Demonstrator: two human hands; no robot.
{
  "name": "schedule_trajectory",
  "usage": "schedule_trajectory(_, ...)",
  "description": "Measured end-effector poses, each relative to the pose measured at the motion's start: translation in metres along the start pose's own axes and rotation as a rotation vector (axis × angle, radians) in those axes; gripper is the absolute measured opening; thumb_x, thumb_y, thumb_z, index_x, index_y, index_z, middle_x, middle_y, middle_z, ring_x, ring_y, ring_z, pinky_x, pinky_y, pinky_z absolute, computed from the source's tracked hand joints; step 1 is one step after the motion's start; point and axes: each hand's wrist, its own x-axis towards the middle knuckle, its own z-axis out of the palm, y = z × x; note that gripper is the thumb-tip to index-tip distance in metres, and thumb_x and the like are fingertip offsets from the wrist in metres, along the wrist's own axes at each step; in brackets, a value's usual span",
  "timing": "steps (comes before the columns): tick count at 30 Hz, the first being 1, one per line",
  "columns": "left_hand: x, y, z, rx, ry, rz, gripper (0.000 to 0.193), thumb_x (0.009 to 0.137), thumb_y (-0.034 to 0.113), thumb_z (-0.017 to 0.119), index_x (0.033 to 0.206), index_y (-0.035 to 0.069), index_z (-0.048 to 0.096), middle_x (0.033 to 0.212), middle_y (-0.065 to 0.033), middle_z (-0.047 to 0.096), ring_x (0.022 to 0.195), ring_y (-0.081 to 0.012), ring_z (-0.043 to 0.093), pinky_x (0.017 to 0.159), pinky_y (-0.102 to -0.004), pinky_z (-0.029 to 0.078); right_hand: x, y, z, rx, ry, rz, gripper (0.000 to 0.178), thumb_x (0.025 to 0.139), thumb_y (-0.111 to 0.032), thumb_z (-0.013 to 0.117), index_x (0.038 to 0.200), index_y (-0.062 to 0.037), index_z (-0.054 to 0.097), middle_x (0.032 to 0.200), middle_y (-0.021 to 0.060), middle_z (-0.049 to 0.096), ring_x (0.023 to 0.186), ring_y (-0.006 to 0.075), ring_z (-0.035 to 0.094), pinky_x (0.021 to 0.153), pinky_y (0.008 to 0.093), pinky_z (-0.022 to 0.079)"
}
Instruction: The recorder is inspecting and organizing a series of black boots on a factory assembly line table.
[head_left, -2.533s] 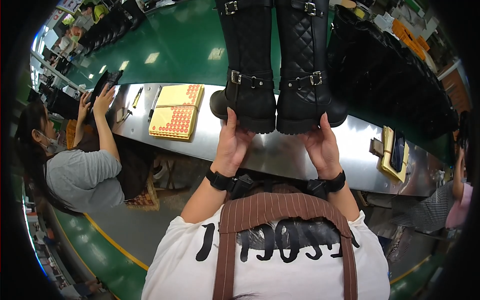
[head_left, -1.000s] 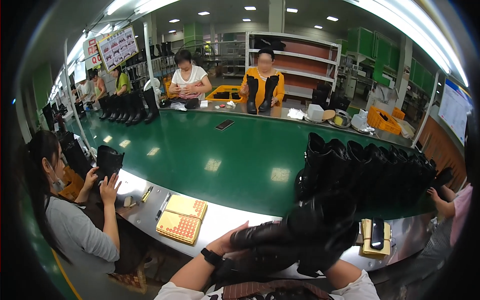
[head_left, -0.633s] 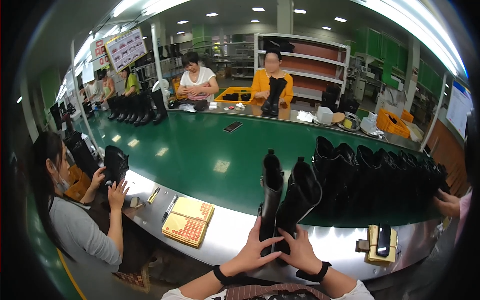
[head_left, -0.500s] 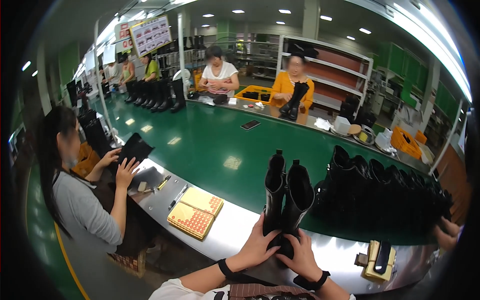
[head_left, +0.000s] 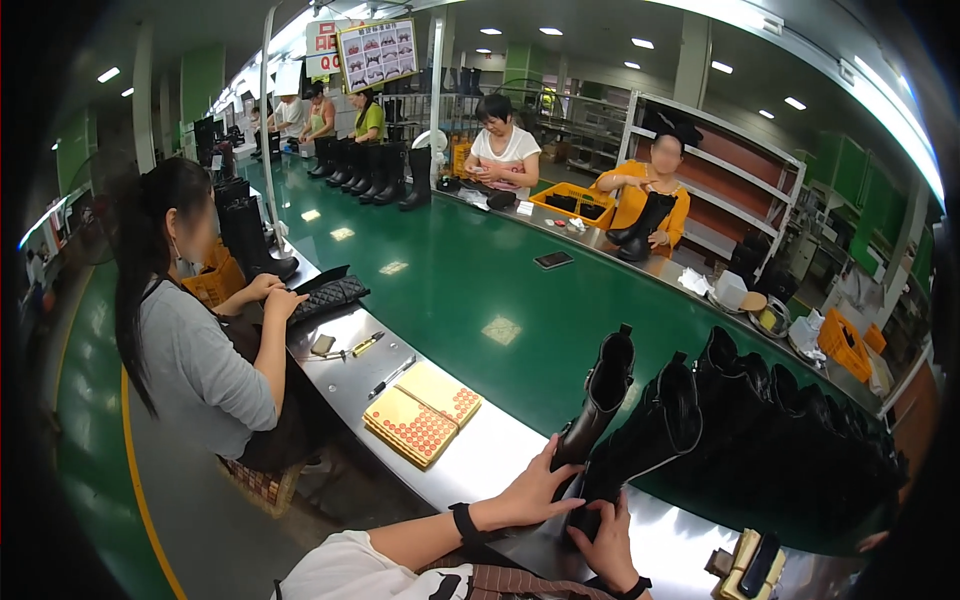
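Two tall black boots stand in front of me over the steel edge of the bench, both tilted to the right. My left hand (head_left: 533, 487) grips the lower part of the left boot (head_left: 601, 388), fingers along its side. Around the lower part of the right boot (head_left: 648, 430), my right hand (head_left: 606, 541) is closed, its thumb toward the left hand. The feet of both boots are largely hidden by my hands. Their open tops face up, with a pull loop at each rim.
A stack of yellow cards (head_left: 422, 412) and a pen (head_left: 392, 376) lie to my left. Several black boots (head_left: 770, 430) crowd the right. A yellow bundle with a black object (head_left: 762, 565) sits near right. At left, a co-worker (head_left: 205, 330) handles a quilted black boot (head_left: 330, 294). A phone (head_left: 554, 260) lies across the green belt.
The view has swung left. Both boots have gone from upright and side by side to leaning right, with their tops farther apart. The left co-worker's dark piece now lies lower on the bench.
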Motion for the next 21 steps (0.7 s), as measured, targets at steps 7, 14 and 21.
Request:
schedule_trajectory(7, 0.011, 0.009, -0.009, 0.003, 0.025, -0.036, 0.080, 0.076, 0.060, 0.068, 0.137, 0.012, 0.049, 0.143, -0.0386, 0.021, 0.134, -0.0539, 0.024, 0.111, -0.0504, 0.029, 0.003, -0.029, -0.002, 0.107, -0.237, -0.071, 0.065, 0.072, -0.032, 0.081, 0.125, -0.0088, 0.052, 0.144, 0.0335, 0.024, 0.128, 0.0486, 0.035, 0.103, 0.0500, 0.038)
schedule_trajectory(14, 0.018, 0.007, -0.003, 0.149, 0.110, -0.033, 0.073, 0.072, 0.054, 0.073, 0.127, 0.008, 0.058, 0.131, -0.0331, 0.034, 0.121, -0.0477, 0.039, 0.101, -0.0489, 0.036, 0.002, -0.035, -0.014, 0.227, -0.388, -0.189, 0.051, 0.077, -0.039, 0.078, 0.117, -0.0113, 0.060, 0.147, 0.0287, 0.019, 0.138, 0.0485, 0.023, 0.111, 0.0505, 0.031)
schedule_trajectory(21, 0.019, 0.010, 0.006, 0.204, 0.156, -0.051, 0.057, 0.072, 0.044, 0.075, 0.111, 0.003, 0.065, 0.129, -0.0314, 0.037, 0.119, -0.0458, 0.039, 0.099, -0.0480, 0.036, 0.007, -0.006, -0.037, 0.331, -0.477, -0.199, 0.046, 0.081, -0.035, 0.075, 0.119, -0.0129, 0.062, 0.146, 0.0319, 0.025, 0.135, 0.0454, 0.033, 0.107, 0.0457, 0.036)
